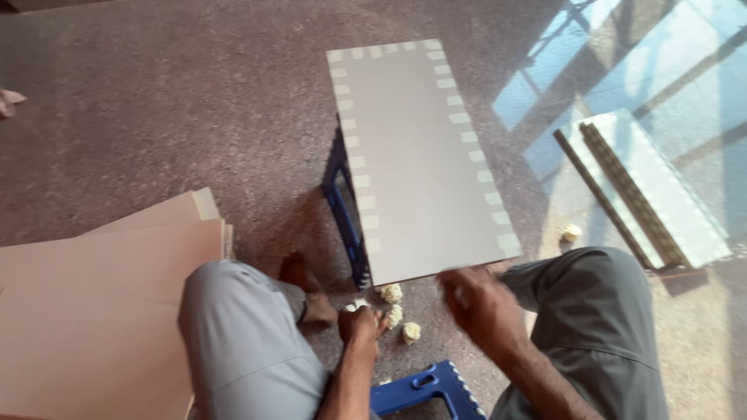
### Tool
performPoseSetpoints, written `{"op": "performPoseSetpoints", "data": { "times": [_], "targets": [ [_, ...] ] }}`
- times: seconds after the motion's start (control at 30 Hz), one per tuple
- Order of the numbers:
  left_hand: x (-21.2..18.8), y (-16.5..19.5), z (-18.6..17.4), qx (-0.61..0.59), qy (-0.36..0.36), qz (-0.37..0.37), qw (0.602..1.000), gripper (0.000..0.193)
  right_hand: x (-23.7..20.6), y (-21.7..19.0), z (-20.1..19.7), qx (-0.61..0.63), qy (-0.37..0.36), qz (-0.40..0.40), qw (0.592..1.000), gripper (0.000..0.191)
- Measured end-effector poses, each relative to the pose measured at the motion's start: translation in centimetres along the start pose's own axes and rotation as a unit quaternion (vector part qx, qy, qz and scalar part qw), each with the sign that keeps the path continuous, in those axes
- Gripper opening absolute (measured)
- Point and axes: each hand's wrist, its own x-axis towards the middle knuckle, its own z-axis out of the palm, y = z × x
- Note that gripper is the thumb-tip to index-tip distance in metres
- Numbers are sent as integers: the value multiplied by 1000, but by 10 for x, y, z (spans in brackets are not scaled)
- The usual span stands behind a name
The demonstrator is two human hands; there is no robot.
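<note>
The person sits low over a grey rectangular panel (420, 159) that lies flat on a blue plastic stool (346, 210), on a speckled floor (179, 101). Short pale strips of tape (359, 183) run along both long edges and the far short edge of the panel at regular spacing. The near short edge, closest to the person, shows no strips as far as the view allows, so the edging appears largely done with that side left.

The left hand (362, 323) hangs low between the knees, just in front of the panel's near edge. Its grip is clenched around a small pale wad (355, 306), probably crumpled tape or backing. The right hand (482, 303) sits at the near right corner of the panel, touching or just over the edge. It is blurred by motion, so whether its grip is closed or released cannot be told.

Several crumpled pale balls (393, 294) lie on the floor just under the near edge, and one more (572, 232) lies to the right. These suggest waste from strips already applied.

A second blue stool (424, 389) sits between the person's legs. A stack of tan boards (109, 288) lies on the left. Another panel (646, 187) with dark edging rests on the right in a patch of sunlight.
</note>
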Motion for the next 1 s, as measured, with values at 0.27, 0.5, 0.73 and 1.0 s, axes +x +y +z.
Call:
{"op": "performPoseSetpoints", "data": {
  "times": [0.27, 0.5, 0.73, 1.0],
  "targets": [
    [-39, -2, 34, 178, -294, 53, 938, 44, 15, 76, -41, 57, 136, 231, 962, 48],
    [-63, 1, 40, 211, -330, -17, 920, 43, 7, 64, -24, 105, 47, 209, 971, 39],
    [-43, 8, 37, 77, -262, 26, 962, 41, 16, 12, -1, -73, 95, -63, 991, 17],
    [-39, 14, 32, 113, -238, 23, 964, 40, 17, -12, 3, -145, 12, 92, 985, 18]
  ]
}}
